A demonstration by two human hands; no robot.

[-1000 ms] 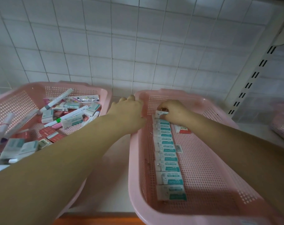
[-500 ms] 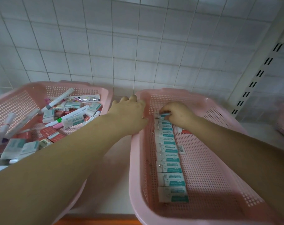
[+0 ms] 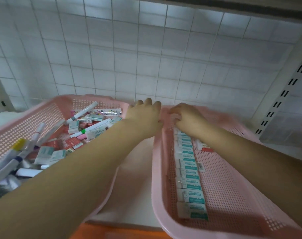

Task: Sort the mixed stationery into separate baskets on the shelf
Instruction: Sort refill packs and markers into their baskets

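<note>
Two pink mesh baskets stand side by side on the shelf. The left basket [image 3: 26, 116] holds mixed stationery: markers [image 3: 84, 111], white-and-teal erasers [image 3: 43, 152] and small red boxes [image 3: 74, 141]. In the right basket [image 3: 157, 187] a straight row of white-and-teal erasers [image 3: 190, 181] runs front to back. My left hand [image 3: 143, 118] rests on that basket's far left rim, fingers extended. My right hand [image 3: 186, 119] is at the far end of the row, its fingers curled down on the last eraser there; the hand is blurred.
A small red-and-white item [image 3: 206, 148] lies beside the row, partly under my right forearm. A white tiled wall [image 3: 146, 57] stands close behind the baskets. A slotted shelf upright [image 3: 283, 94] rises at the right. An orange shelf edge [image 3: 115, 232] runs along the front.
The camera has tilted up a little. My right hand has stayed at the far end of the eraser row, pushing slightly farther back. My left hand has kept its place on the rim.
</note>
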